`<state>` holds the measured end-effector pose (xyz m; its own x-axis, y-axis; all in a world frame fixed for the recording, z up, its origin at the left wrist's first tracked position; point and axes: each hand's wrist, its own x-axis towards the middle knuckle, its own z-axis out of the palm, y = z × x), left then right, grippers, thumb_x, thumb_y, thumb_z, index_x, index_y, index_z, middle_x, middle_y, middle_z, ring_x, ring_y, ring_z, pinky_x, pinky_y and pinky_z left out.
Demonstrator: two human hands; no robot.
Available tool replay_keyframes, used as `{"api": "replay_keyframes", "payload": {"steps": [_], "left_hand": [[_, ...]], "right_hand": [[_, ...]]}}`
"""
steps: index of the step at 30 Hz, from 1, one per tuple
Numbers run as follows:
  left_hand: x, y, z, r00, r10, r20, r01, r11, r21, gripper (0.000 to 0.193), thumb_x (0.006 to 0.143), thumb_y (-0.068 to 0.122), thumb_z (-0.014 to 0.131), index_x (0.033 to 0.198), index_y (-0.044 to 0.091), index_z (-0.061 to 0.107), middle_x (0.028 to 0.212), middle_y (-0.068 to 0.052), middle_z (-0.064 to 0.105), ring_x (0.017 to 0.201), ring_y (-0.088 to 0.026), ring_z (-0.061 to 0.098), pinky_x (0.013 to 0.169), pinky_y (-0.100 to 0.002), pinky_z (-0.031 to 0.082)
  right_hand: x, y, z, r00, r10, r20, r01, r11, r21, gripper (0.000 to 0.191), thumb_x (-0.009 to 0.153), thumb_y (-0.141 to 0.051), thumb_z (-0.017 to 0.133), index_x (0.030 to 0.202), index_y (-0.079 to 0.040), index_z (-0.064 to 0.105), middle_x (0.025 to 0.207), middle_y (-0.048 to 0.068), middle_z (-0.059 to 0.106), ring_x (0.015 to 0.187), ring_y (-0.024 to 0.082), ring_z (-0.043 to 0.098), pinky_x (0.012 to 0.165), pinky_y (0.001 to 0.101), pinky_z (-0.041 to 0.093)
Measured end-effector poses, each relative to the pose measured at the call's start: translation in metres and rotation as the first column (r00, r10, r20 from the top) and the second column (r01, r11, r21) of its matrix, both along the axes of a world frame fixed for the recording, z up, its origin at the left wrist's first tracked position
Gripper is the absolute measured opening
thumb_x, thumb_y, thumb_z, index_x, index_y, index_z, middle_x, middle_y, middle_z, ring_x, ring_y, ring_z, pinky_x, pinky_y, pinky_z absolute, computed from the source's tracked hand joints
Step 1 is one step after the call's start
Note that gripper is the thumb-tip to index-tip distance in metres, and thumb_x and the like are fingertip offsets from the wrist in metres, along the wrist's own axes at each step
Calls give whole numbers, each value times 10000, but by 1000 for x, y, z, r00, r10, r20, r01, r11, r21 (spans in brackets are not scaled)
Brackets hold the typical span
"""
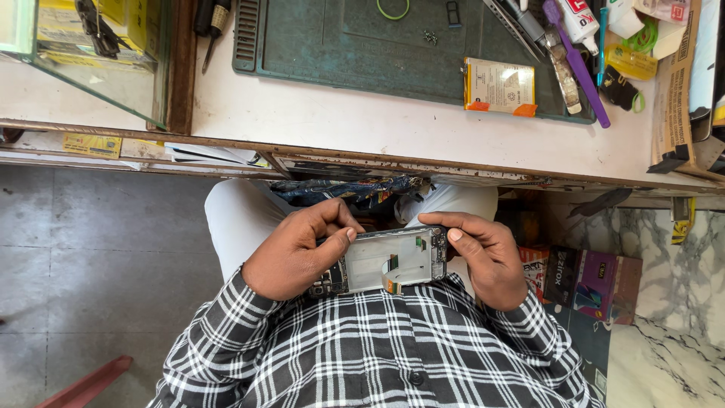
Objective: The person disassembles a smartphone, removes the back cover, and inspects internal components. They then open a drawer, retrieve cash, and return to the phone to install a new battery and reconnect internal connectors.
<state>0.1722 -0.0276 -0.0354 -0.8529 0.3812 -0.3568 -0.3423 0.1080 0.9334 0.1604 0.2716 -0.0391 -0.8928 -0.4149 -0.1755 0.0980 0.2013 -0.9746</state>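
Observation:
I hold an opened smartphone (393,261) flat over my lap, below the desk edge. Its back cover is off, showing a pale inner frame, an orange flex cable and small circuit boards at each end. My left hand (296,251) grips the phone's left end, with the thumb pressed on its upper left corner. My right hand (485,257) holds the right end, the thumb tip resting on the upper right corner. Both sleeves are black and white plaid.
A green work mat (340,45) lies on the desk above, with a flat phone battery (498,85), a purple toothbrush (578,64), tweezers and a glue bottle near it. A glass case (91,53) stands at the left. Coloured boxes (581,276) sit on the floor at the right.

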Motion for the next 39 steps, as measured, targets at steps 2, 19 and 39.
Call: {"api": "replay_keyframes", "payload": {"steps": [2,19,39], "left_hand": [[0,0,-1,1000,-1,-11,1,1000,3,167,1001,194,554,980,36,602,645,12,543,583,-62,378,527,-282,360],[0,-1,-3,1000,-8,6,8,1000,-16,202,1027,230,546,993,43,613,600,-13,503,536,-76,375,493,-297,331],[2,-15,-21,999,-44,4,39,924,379,339,1026,194,505,1221,-28,670,1163,-118,717,1091,-167,656,984,-309,515]], "right_hand": [[-1,1,-1,1000,15,11,-14,1000,-27,321,1032,-70,506,1286,50,662,1129,88,761,930,63,672,815,223,558],[-2,-6,7,995,6,-100,8,991,134,301,1052,-119,562,1286,-7,716,661,-43,599,561,5,372,508,215,317],[-13,-19,16,975,114,-189,-73,975,212,294,1057,-215,563,1099,-5,764,737,30,679,594,51,470,552,242,387]]}}
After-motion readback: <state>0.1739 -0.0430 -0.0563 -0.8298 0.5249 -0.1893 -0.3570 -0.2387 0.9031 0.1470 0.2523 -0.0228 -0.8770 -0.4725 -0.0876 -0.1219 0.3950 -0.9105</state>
